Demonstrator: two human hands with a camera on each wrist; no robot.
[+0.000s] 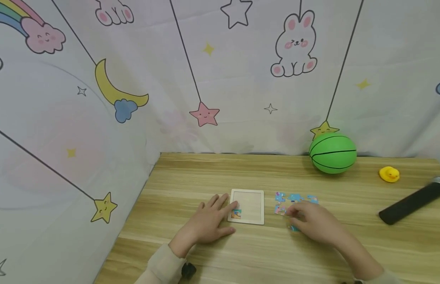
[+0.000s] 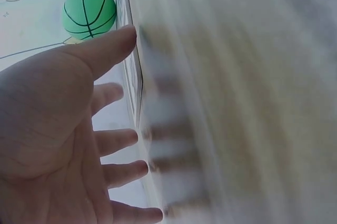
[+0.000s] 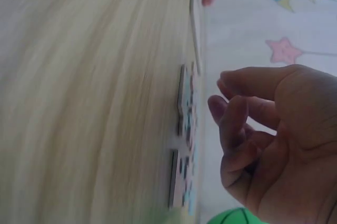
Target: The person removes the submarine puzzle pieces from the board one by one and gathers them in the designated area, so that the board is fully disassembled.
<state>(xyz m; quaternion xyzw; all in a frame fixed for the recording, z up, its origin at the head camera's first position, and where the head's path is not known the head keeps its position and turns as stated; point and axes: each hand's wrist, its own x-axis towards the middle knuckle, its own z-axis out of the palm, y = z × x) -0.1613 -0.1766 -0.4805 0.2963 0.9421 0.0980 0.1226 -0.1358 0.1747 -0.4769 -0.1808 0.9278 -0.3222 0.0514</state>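
Observation:
A square puzzle tray with a pale rim lies on the wooden table. One orange-and-blue puzzle piece sits in its lower left corner. My left hand spreads straight fingers at the tray's left edge, one finger reaching over the rim beside that piece. Several loose puzzle pieces, blue and pink, are laid out right of the tray. Over them hovers my right hand, fingers loosely curled and hiding some pieces. In the right wrist view, nothing shows between its thumb and fingers, which stand off from the pieces.
A green ball sits at the table's back edge, with a yellow rubber duck to its right. A black cylindrical handle lies at the far right. A printed cloth hangs behind the table.

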